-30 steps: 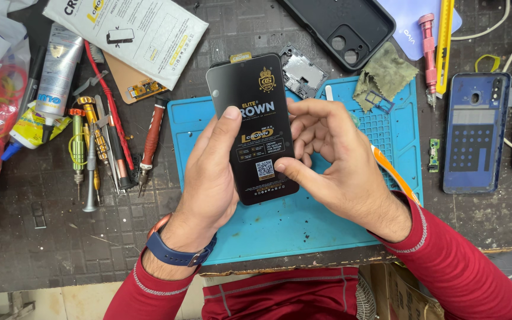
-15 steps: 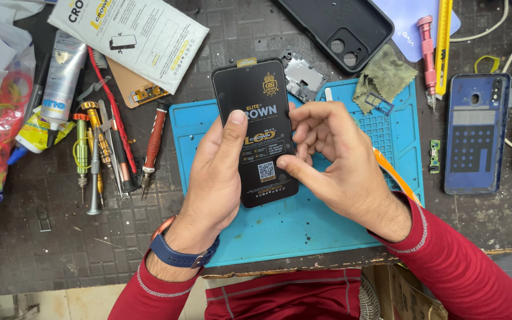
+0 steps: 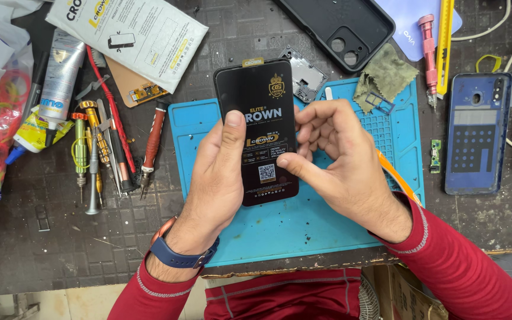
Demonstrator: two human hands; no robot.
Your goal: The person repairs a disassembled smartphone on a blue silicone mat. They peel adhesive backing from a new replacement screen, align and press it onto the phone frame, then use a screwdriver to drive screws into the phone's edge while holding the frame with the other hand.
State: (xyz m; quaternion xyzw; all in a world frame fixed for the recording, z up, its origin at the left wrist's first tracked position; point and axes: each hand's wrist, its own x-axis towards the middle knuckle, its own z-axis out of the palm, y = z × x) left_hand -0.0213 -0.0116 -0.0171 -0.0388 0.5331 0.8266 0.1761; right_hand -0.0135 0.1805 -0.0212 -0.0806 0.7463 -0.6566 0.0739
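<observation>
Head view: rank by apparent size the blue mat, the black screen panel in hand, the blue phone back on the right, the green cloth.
1. blue mat, clearly the largest.
2. black screen panel, though it is held above the bench, nearer the camera, which inflates it.
3. blue phone back, only slightly smaller than the panel; the order of these two is unsure.
4. green cloth.

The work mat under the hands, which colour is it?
The mat is light blue, seen clearly in the head view.

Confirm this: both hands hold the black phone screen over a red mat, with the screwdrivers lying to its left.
Not quite. The mat is blue, not red, as the head view shows. The rest stands: the left hand and right hand hold the black phone screen over it, and the screwdrivers lie to its left.
</observation>
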